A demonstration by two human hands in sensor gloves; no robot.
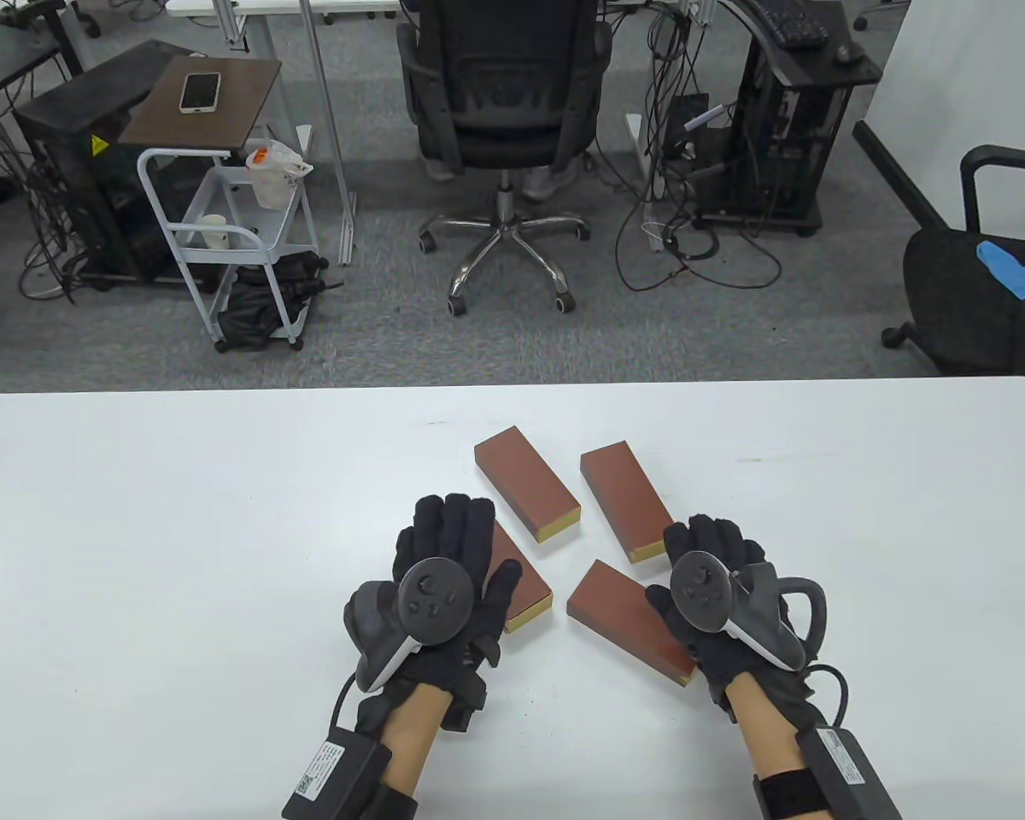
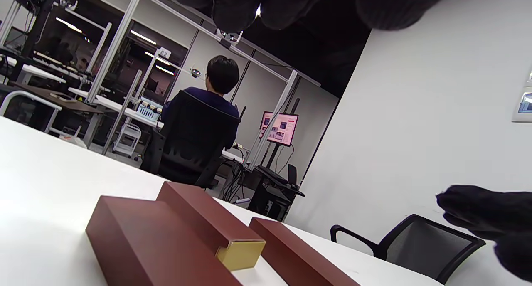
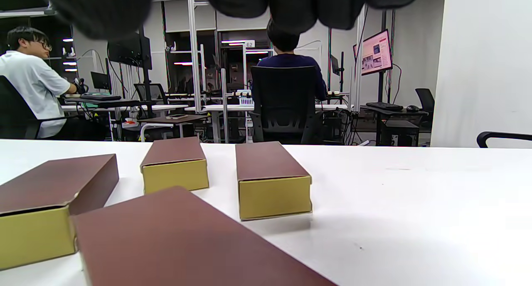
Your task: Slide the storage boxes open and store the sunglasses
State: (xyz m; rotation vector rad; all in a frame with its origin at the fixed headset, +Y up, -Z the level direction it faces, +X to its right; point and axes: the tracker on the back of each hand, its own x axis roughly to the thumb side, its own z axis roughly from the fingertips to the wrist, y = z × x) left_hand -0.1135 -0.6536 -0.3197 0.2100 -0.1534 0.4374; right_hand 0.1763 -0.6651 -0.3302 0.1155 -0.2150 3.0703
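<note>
Hovering over boxes [image 1: 527,497] — left hand [image 1: 444,581], right hand [image 1: 717,589] — grip unclear; right wrist view alone shows gold ends.

Office-cum-laboratory workspace. Grey carpet tile floor [image 1: 137,342] beyond a white table [image 1: 137,512]. Black mesh swivel chair [image 1: 504,94] at far centre, occupied by a seated person [image 3: 291,57] facing a lit monitor [image 3: 376,51]. Desktop computer tower [image 1: 777,145] at far right amid loose cables [image 1: 692,248]. White trolley [image 1: 231,239] at far left. Aluminium framing [image 2: 120,40] over rows of desks. Second worker [image 3: 29,82] seated far left.
</note>
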